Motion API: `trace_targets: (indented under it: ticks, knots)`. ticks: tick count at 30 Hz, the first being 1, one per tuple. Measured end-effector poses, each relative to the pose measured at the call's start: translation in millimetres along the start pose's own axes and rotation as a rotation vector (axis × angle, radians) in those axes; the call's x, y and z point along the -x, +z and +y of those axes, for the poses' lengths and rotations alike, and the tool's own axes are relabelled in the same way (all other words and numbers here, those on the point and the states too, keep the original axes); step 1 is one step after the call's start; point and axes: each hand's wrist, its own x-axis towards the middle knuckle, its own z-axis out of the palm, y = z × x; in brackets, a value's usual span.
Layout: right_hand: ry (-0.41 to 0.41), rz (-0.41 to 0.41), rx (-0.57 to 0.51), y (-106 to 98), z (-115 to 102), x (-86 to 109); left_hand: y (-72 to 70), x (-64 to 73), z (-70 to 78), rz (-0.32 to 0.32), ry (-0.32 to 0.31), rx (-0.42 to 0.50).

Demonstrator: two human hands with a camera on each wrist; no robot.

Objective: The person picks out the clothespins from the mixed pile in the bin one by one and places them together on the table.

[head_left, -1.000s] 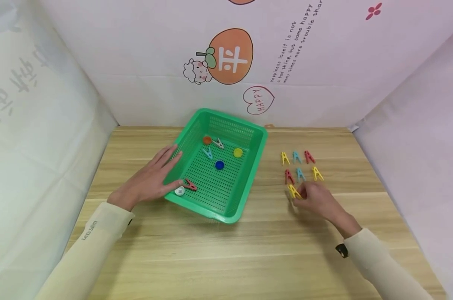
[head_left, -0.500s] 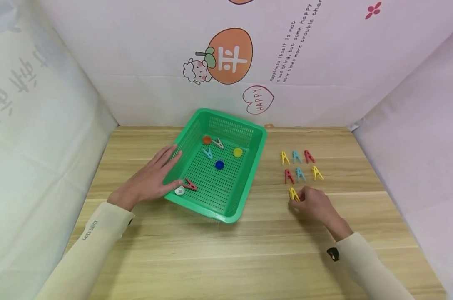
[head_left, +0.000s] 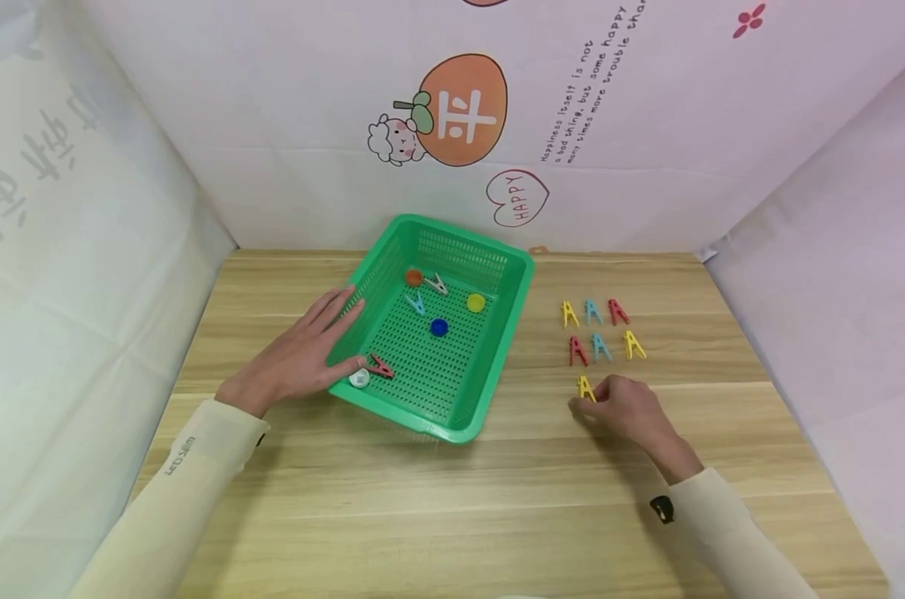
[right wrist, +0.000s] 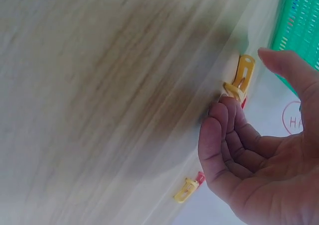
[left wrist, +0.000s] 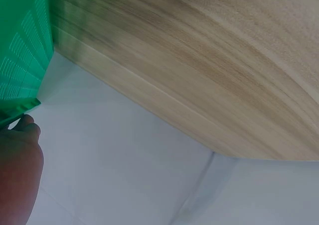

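My left hand (head_left: pixel 303 353) rests on the left rim of a green plastic basket (head_left: pixel 502 349), fingers spread and straight, thumb over the inside. At the right, my right hand (head_left: pixel 632 412) is beside a yellow clothespin (head_left: pixel 585 386) lying on the table. In the right wrist view, the thumb stands apart from that yellow clothespin (right wrist: pixel 244 68), while the loosely bent fingers are at its near end. Beyond it lie two rows of clothespins, among them a red clothespin (head_left: pixel 577 351), a blue clothespin (head_left: pixel 600 348) and another yellow clothespin (head_left: pixel 634 345).
Inside the basket are an orange cap (head_left: pixel 413 278), a yellow cap (head_left: pixel 476 303), a blue cap (head_left: pixel 439 327), a white cap (head_left: pixel 358 378) and several clothespins. White printed cloth (head_left: pixel 310 100) walls the wooden table (head_left: pixel 460 524) at the back and sides.
My right hand has set the yellow clothespin down in front of the rows, turning it more upright, and the thumb has come away from it. The left hand has stayed on the basket.
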Motion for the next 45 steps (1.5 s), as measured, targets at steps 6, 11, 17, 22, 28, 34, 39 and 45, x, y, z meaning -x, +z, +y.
trace_targets:
  ticks: [6,11,17,22,28,34,39,45]
  knots:
    - [-0.081,0.097,0.0,-15.0,-4.2,0.1,-0.8,0.6,-1.8,0.0,-0.002,-0.003]
    - [-0.192,0.195,-0.014,-37.3,-21.3,-5.8,-1.0,2.2,-3.2,0.001,-0.003,0.008]
    - [-0.305,0.251,-0.013,-54.5,-58.9,-21.9,-1.0,4.6,-5.2,0.002,-0.002,0.019]
    - [-0.354,0.238,-0.001,-59.8,-96.9,-36.4,-1.0,4.6,-6.2,0.001,0.0,0.018]
    - [-0.47,0.215,0.051,-60.1,-143.0,-52.0,0.3,4.3,-7.6,0.009,0.009,0.009]
    - [-0.614,0.175,0.178,-52.5,-190.4,-65.6,0.9,4.6,-9.5,0.018,0.01,-0.001]
    - [-0.742,0.126,0.255,-37.9,-222.9,-72.3,-1.9,3.6,-8.6,0.013,0.012,-0.002]
    - [-0.827,0.04,0.334,-23.3,-250.5,-80.4,-1.5,-0.5,-7.6,0.0,0.025,-0.008]
